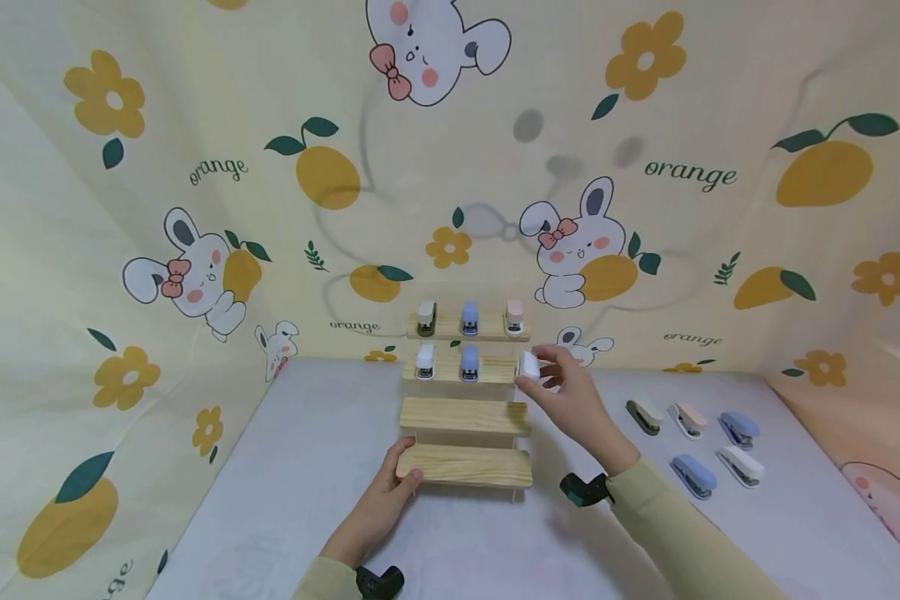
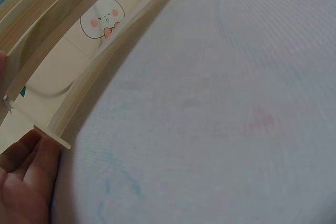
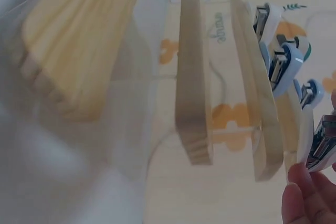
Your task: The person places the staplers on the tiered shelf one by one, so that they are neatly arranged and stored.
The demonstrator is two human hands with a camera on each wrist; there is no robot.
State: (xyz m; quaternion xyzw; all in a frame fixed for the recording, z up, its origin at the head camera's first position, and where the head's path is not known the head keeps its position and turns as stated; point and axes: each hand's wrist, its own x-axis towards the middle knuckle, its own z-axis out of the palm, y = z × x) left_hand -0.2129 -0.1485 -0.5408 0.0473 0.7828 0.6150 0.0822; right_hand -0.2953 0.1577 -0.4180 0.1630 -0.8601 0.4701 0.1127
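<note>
A tiered wooden display rack (image 1: 465, 465) stands at the middle of the table. At the right end of its second-highest shelf, my right hand (image 1: 573, 404) pinches a small white stapler (image 1: 527, 366) between thumb and fingers. In the right wrist view that stapler (image 3: 322, 142) is side-on, fingertips at its base. My left hand (image 1: 378, 500) grips the left end of the lowest shelf, thumb over its top edge. Beside the held stapler are a blue stapler (image 1: 469, 363) and a white stapler (image 1: 425, 362). The top shelf bears a green-and-white stapler (image 1: 426, 318), a blue one and a pink one.
Several loose staplers lie right of the rack: a green-and-white one (image 1: 645, 417), a pink one (image 1: 688, 419), a white one (image 1: 741, 467) and blue ones. A patterned cloth (image 1: 450, 200) hangs behind and around the white table (image 1: 270, 483).
</note>
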